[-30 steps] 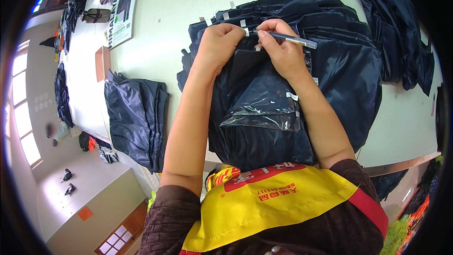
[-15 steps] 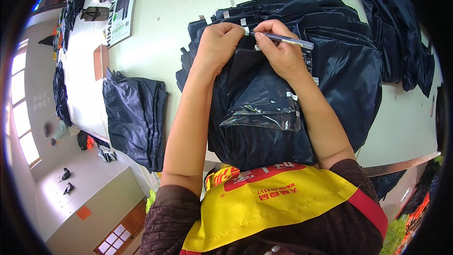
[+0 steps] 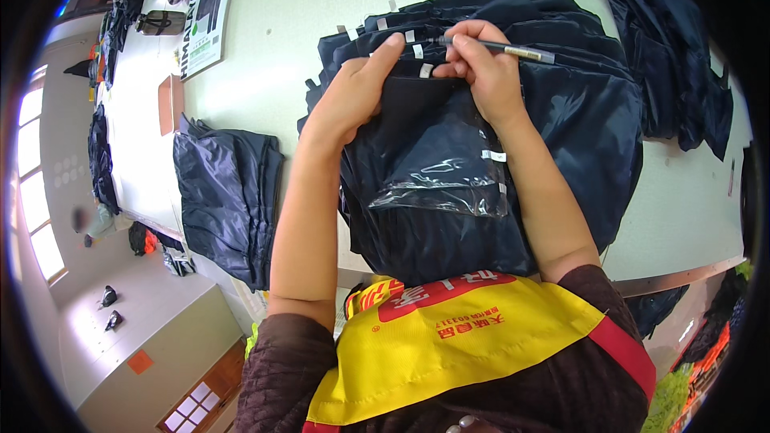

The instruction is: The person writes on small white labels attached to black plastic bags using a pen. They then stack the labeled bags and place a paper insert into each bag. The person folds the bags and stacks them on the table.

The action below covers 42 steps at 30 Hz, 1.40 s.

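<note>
Bright windows [image 3: 38, 192] sit way out to the left of the left hand, past a pale wall, so that side of the room gets plenty of light. Coming in from there you hit the whitish tabletop [image 3: 269, 88], with a poster of a jacket [image 3: 210, 20] lying up and left of the left hand, and a bundle of folded dark garments [image 3: 224, 192] beside the left forearm.

Left hand [image 3: 361, 84] is loosely curled at the near-left edge of the big navy stack [image 3: 585, 120], thumb poking out toward the white tags [image 3: 426, 70]. Its fingers are tucked out of sight, so can't tell if it's actually gripping cloth. A clear plastic bag [image 3: 437, 192] lies on the stack, below and between both hands.

Right hand [image 3: 485, 60] has a pen [image 3: 529, 54] pinched between thumb and finger, other fingers folded in, tip aimed left among the tags.

Stuff that could go wrong, imo: the tip's really close to dark fabric, so a small slip might leave ink on it. Those layers look slick too, so if the left hand isn't holding them, they could slide and shift the tags. Tags sit close together, easy to mix up.

Right of the right hand there's more navy stack, then another dark pile [image 3: 666, 56] near the tabletop's far side.
</note>
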Tool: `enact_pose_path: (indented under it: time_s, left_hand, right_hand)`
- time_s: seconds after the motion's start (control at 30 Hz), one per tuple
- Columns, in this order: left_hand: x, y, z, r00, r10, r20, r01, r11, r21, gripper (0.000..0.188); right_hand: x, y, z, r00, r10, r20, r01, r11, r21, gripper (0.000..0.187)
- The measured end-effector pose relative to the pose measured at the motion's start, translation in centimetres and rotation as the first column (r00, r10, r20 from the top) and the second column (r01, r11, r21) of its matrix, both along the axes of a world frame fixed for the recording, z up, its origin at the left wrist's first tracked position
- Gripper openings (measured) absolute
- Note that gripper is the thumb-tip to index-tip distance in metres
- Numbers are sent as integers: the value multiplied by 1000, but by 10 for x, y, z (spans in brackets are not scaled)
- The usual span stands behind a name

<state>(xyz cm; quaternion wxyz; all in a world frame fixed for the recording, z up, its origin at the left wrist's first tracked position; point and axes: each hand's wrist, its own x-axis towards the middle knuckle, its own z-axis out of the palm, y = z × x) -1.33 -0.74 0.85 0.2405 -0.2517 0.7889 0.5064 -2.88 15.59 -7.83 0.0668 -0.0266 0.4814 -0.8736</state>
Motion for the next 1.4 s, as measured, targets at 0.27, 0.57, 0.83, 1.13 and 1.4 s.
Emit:
enact_pose_path:
  time_s: [0.27, 0.57, 0.83, 1.13, 1.4]
  left_hand:
    - [63, -41, 7, 797, -562, -224, 595, 795, 121, 84]
    - [94, 12, 14, 897, -423, -124, 321, 819, -475, 57]
    - [88, 1, -10, 988, -95, -123, 73, 982, -172, 48]
    - [101, 9, -10, 993, -22, -116, 52, 963, 265, 43]
    - [107, 22, -10, 944, -220, -247, 181, 969, -170, 35]
  right_hand:
    - [-31, 30, 56, 978, 58, -201, -171, 777, -605, 20]
    - [-60, 84, 169, 868, -8, -496, -440, 449, -778, 17]
    - [11, 119, 156, 739, -23, -674, 261, 931, 254, 21]
    - [105, 31, 7, 772, 261, -580, 336, 607, 720, 43]
    - [117, 36, 3, 903, 26, -428, 230, 813, 535, 38]
